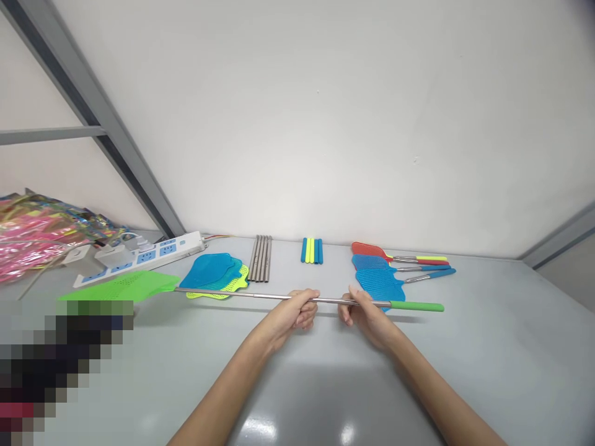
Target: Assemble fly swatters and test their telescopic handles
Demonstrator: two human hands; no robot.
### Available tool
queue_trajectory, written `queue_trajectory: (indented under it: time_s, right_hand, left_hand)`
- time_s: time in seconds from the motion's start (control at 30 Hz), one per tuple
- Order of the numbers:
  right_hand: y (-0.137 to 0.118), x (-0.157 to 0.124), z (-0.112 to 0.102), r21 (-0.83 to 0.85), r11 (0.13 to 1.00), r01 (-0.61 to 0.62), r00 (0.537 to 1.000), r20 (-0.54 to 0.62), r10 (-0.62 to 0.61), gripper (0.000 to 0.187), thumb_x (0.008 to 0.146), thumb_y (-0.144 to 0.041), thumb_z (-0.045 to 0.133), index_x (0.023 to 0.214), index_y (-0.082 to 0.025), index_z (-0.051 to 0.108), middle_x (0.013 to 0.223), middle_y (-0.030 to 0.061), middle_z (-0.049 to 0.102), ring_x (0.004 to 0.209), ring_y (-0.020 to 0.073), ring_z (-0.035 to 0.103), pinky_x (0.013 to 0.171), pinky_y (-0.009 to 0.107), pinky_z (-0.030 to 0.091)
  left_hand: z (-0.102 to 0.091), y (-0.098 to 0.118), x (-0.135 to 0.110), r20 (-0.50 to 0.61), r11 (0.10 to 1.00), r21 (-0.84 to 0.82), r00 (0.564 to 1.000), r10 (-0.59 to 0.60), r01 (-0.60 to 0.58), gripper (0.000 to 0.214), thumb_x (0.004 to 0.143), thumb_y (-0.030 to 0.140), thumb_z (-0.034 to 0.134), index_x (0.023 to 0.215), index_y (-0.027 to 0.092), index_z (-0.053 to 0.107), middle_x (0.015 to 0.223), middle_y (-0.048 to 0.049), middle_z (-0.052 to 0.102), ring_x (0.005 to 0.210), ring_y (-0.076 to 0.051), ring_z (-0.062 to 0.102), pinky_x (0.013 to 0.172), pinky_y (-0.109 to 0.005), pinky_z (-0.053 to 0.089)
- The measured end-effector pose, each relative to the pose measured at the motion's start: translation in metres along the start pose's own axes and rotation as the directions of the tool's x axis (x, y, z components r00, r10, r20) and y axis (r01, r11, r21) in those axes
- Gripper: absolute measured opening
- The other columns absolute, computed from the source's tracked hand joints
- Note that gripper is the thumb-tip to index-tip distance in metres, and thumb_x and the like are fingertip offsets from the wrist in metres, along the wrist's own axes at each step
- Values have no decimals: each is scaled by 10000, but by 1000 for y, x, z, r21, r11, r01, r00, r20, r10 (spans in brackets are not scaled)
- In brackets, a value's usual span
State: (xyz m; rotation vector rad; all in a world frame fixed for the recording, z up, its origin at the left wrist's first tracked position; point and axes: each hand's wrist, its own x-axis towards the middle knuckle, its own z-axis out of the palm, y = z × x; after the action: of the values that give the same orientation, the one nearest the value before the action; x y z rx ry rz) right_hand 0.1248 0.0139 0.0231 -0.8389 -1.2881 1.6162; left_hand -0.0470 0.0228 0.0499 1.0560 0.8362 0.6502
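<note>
A green fly swatter [274,297] with an extended telescopic metal rod lies level across both hands, above the table. Its green perforated head points left, and its green grip points right. My left hand [300,310] is closed around the middle of the rod. My right hand [360,308] pinches the rod nearer the grip. Behind the rod at left is a stack of blue and yellow swatter heads [209,269]. Beyond my right hand lie swatters with blue heads [379,279] and a red swatter head [367,249], their rods short.
Several bare metal rods [260,257] and several blue and yellow grip sleeves [311,250] lie along the wall. A white power strip [158,254] with plugs sits at left, beside plastic-wrapped packages [41,235]. A grey metal frame [125,161] rises at left. The lower left corner is pixelated.
</note>
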Motion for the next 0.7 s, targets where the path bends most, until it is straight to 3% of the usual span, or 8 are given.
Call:
queue_trajectory:
  time_s: [0.37, 0.7]
  right_hand:
    - [2, -2, 10, 70, 992, -103, 994, 34, 101, 518, 787, -459, 305, 436, -141, 515, 404, -2, 396, 432, 101, 370, 521, 253, 283]
    - [10, -1, 16, 158, 980, -122, 991, 80, 111, 491, 797, -435, 287, 503, -130, 537, 435, 6, 436, 442, 100, 396, 528, 248, 305]
  left_hand:
    - [9, 0, 0, -12, 997, 72, 1000, -11, 12, 406, 745, 447, 351, 470, 180, 217, 357, 76, 208, 366, -61, 178, 464, -224, 255]
    - [10, -8, 1, 21, 997, 80, 1000, 6, -8, 405, 739, 471, 362, 472, 179, 274, 361, 71, 233, 385, -69, 227, 455, -223, 228]
